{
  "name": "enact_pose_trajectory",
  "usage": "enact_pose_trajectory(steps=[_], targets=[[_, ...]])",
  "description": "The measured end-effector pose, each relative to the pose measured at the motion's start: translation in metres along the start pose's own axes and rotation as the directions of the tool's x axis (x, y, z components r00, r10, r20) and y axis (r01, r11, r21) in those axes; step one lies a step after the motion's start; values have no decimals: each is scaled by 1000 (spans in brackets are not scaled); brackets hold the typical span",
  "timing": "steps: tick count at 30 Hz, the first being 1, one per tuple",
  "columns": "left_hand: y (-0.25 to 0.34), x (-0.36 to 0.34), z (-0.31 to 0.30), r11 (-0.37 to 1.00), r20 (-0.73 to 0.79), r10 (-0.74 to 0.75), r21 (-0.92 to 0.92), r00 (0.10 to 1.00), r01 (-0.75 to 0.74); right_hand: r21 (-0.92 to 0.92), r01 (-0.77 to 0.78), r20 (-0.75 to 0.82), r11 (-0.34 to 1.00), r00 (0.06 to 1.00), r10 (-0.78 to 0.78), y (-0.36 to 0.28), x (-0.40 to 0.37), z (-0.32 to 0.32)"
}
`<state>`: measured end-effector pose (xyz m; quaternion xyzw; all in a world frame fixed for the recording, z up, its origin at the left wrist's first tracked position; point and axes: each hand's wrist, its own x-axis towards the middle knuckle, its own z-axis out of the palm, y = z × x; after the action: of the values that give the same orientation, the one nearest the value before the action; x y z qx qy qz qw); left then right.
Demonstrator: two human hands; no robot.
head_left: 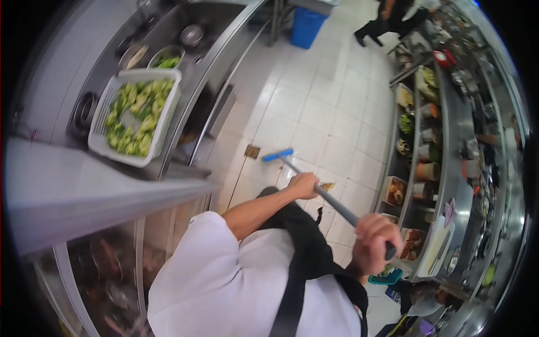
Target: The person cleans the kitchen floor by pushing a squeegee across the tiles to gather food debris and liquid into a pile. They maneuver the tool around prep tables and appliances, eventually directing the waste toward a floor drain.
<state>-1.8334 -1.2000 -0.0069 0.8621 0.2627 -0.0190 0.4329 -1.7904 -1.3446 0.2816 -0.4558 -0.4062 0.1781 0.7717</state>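
Observation:
A floor squeegee with a grey handle (338, 205) and a blue head (278, 154) slants across the view, its head down on the white tiled floor. My left hand (304, 185) is wrapped round the middle of the handle, with that arm stretched forward. Close to my body, my right hand (377, 238) grips the handle near its black top end. Some yellowish scraps (327, 186) lie on the tiles just beyond my left hand. A small square floor drain (252, 151) is to the left of the blue head.
On the left, a white basket (96, 132) of cut green vegetables stands at a steel sink (216, 42). A steel counter (457, 163) with shelves of food containers runs along the right. A blue bin (307, 28) and another person (387, 19) are farther up the aisle.

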Motion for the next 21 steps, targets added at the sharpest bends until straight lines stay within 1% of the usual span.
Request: enact_pose_trajectory(steps=[2, 3, 6, 8, 10, 11, 13, 14, 16, 18, 19, 20, 21], targets=[[2, -24, -29, 994, -34, -103, -48, 994, 102, 72, 2, -2, 997, 1000, -2, 2, 0, 5], [2, -30, -37, 988, -56, -140, -72, 989, 136, 104, -28, 23, 994, 999, 26, 4, 1, 7], [-35, -46, -34, 965, -202, -262, -70, 944, 253, 166, -108, 105, 980, 990, 91, 17, 8, 16], [-65, -59, -40, 929, -235, -369, -114, 899, 352, 181, -187, 159, 965, 974, 159, 36, 10, 25], [-96, -74, -38, 886, -329, -463, -187, 823, 424, 168, -285, 206, 944, 946, 249, 59, 7, 34], [-109, -81, -34, 878, -397, -477, -248, 785, 409, 133, -338, 217, 932, 927, 306, 70, -1, 38], [-125, -93, -25, 862, -314, -502, -261, 806, 435, 66, -437, 246, 897, 878, 410, 89, -13, 48], [-131, -97, -21, 856, -272, -509, -260, 817, 447, 64, -428, 260, 902, 879, 399, 85, -12, 51], [-128, -91, -4, 873, -248, -475, -256, 845, 415, 58, -400, 281, 915, 886, 369, 67, -5, 55], [-115, -83, 7, 891, -222, -426, -268, 877, 366, 31, -388, 261, 921, 893, 367, 51, 2, 53], [-106, -81, 9, 918, -217, -366, -247, 905, 312, 15, -378, 253, 926, 897, 362, 44, 5, 54], [-102, -76, 7, 921, -144, -345, -244, 928, 304, 1, -371, 245, 928, 900, 360, 40, 5, 52], [-93, -73, -2, 923, -68, -323, -240, 944, 299, 25, -361, 227, 932, 910, 347, 39, 5, 47]])
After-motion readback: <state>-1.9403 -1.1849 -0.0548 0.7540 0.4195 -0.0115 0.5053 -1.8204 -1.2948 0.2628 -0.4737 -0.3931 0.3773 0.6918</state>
